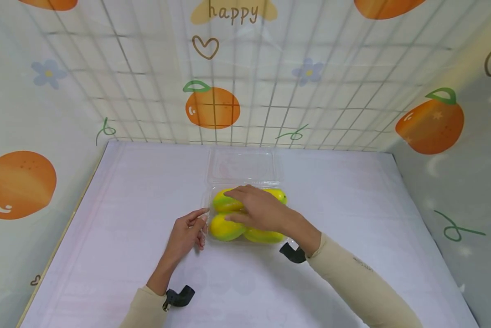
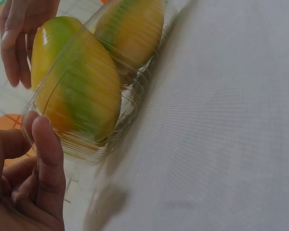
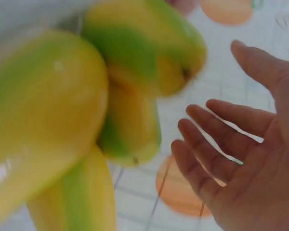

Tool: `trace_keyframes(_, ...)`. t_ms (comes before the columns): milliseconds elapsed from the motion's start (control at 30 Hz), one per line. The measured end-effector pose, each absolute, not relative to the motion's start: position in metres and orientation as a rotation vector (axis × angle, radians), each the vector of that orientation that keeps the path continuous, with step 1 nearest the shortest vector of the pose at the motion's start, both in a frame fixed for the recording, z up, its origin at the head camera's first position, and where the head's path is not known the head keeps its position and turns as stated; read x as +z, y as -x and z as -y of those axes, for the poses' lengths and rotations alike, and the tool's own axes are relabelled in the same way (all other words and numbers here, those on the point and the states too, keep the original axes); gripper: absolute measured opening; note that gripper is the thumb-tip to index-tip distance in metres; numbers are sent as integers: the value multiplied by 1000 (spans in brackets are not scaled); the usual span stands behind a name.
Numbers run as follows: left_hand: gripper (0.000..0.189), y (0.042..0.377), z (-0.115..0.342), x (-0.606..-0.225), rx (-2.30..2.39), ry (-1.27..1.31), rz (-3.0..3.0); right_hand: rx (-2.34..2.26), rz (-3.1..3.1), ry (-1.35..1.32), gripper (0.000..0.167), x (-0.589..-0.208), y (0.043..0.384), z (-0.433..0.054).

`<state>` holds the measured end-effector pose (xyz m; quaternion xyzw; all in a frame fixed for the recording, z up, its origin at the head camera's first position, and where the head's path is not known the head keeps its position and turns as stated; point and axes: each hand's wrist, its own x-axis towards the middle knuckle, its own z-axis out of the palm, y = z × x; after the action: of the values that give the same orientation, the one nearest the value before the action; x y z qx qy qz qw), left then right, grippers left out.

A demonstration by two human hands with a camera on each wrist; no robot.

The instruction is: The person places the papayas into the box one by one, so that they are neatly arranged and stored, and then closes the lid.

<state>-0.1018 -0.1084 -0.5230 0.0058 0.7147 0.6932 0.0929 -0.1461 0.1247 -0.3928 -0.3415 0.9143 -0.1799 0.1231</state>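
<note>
A clear plastic clamshell box (image 2: 93,153) stands on the white table, its lid (image 1: 242,166) folded back flat behind it. Several yellow-green mangoes (image 1: 227,228) fill the base in two rows. At the box's left side, my left hand (image 1: 184,236) pinches the rim between thumb and finger. My right hand (image 1: 261,208) hovers palm down over the mangoes, fingers spread and relaxed, partly covering the fruit from the head view. In the right wrist view a gap shows between those fingers and the nearest mango (image 3: 144,43), and nothing is held.
The white table surface (image 1: 147,182) spreads around the box. Behind it hangs a pale printed curtain (image 1: 253,64) with oranges and grid lines. A black wrist camera mount (image 1: 180,297) sits on my left wrist, and another mount (image 1: 293,253) on my right.
</note>
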Motion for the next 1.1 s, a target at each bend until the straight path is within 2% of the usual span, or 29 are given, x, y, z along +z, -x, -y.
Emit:
trace_keyframes(300,34,102,108,-522,2065,-6,-2118,-1084,-2641,708,56,-380,178,-177)
trace_keyframes(633,35,103,108,-522,2052,25,-2108,-1417,-2655,366,69,-403,214,-231)
trace_keyframes(1000,34,96,104,-496,2026,24,-2118,-1516,-2515,10,85,-439,235,-252)
trace_keyframes(1100,35,98,106,-507,2036,25,-2123,-1521,-2457,-43,87,-450,239,-256)
